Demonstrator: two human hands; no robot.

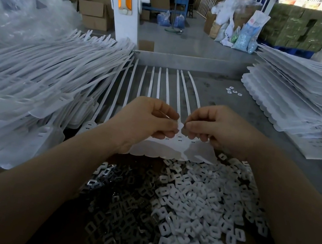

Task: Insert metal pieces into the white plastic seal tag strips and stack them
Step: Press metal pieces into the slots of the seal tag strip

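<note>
1. Far left of the seal tag strip sheet [164, 146], a tall stack of white seal tag strips [40, 79] fans out, tails pointing away and scalloped tag ends facing the person.
2. Behind that stack sits a heap of clear plastic bags [18, 8], well back from the sheet.
3. Now the left hand [147, 119]: it is right on the sheet's left half, fingers curled under, thumb and forefinger pinching the sheet at a tag head, with what looks like a thin glint of metal at the fingertips; too small to say what it is.
4. The sheet itself lies on the grey table [234, 104], its long tails reaching away from the person and its scalloped edge nearest.
5. The right hand [213, 126] meets the left at the same tag head, fingers curled, thumb and forefinger pinched tight on something tiny there; whether that is a metal piece cannot be told.
6. Just on the near side of the sheet, to the left, lies a dark pile of metal pieces [120, 200].
7. Touching that pile on its right is a bigger heap of white plastic caps [204, 211], running up to the sheet's edge.
8. A few loose caps [234, 91] lie beyond the sheet, to its right.
9. Far right of the sheet stands a stack of flat strip sheets [301, 99].
</note>
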